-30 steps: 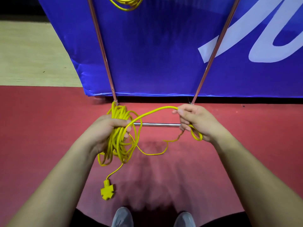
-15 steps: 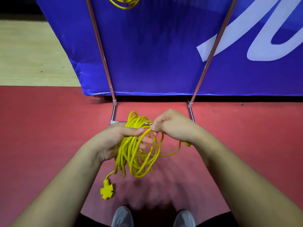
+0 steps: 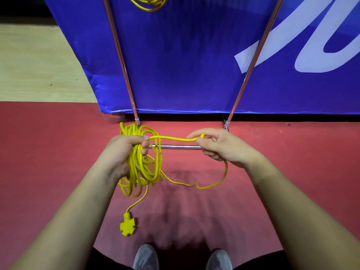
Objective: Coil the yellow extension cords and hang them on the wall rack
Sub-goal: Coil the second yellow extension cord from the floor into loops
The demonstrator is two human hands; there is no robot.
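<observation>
Our left hand (image 3: 124, 152) is curled round the bundled loops of the thin yellow plastic extension cord (image 3: 142, 168), held above the red floor (image 3: 48, 152). Its yellow cross-shaped socket end (image 3: 127, 227) dangles below. One strand runs across to our right hand (image 3: 220, 147), which pinches it between thumb and forefinger. The hands are apart, and slack droops beneath the right one.

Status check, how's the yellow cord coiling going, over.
Left hand grips the coil. Right hand pinches the next strand, slack trailing below. Socket end dangles. Nothing blocking; another coil hangs up top.
</observation>
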